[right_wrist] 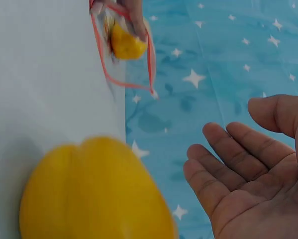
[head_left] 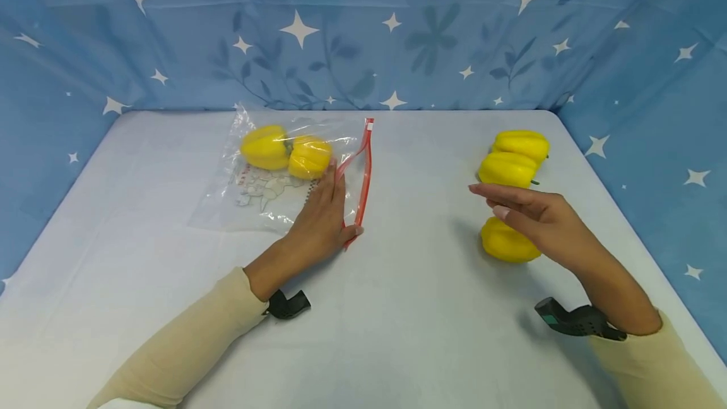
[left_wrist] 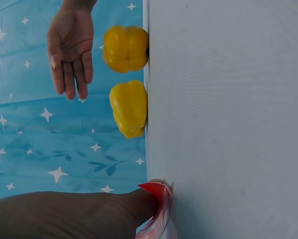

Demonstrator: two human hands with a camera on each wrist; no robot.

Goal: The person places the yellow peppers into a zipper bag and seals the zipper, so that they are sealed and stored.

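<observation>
In the head view, a clear zip bag (head_left: 221,201) with a red zip edge lies at the left, holding two yellow bell peppers (head_left: 264,148). My left hand (head_left: 320,213) rests at its mouth, fingers straight on the film and thumb at the lower red edge. The red edges stand apart in the right wrist view. Three yellow bell peppers stand in a column at the right. My right hand (head_left: 534,216) hovers over the gap between the nearest pepper (head_left: 505,242) and the middle pepper (head_left: 505,169), partly covering them. Its fingers are extended and hold nothing.
The farthest loose pepper (head_left: 521,144) touches the middle one near the back right. A blue star-patterned curtain (head_left: 352,30) runs behind the white table (head_left: 409,308) and along its sides. Dark wrist cameras (head_left: 579,320) sit on both wrists.
</observation>
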